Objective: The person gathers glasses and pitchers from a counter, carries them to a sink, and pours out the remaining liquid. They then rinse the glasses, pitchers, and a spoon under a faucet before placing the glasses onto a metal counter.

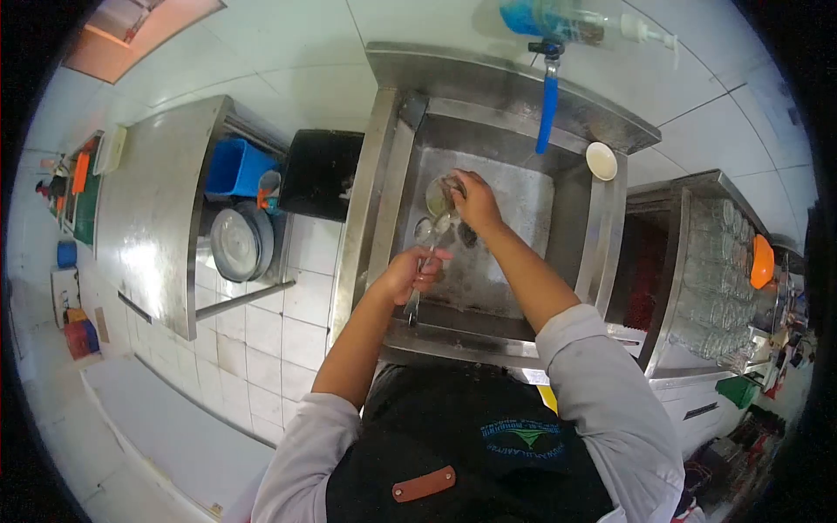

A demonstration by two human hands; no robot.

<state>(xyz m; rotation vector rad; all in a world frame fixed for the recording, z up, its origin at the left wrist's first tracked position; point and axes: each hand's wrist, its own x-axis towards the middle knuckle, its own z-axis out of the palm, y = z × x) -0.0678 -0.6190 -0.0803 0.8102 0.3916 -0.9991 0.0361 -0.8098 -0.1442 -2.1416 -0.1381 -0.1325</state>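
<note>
Over the steel sink (510, 270), my left hand (413, 274) is closed around some metal spoons (425, 232). Their bowls point toward the back of the sink, and the handles stick out below my fist. My right hand (476, 202) is just beyond the spoon bowls, with its fingers curled over a small, roundish, pale-green thing (438, 197); I cannot tell what kind of thing it is. A dark item (466, 235) lies low in the basin under my right wrist.
A blue-handled tap (547, 113) hangs over the back of the sink. A cream bowl (602, 161) stands on the right rim. At right is a rack of glasses (715, 279); at left, a steel table (153, 218) with a blue bin (228, 167) and round trays (235, 246) beneath.
</note>
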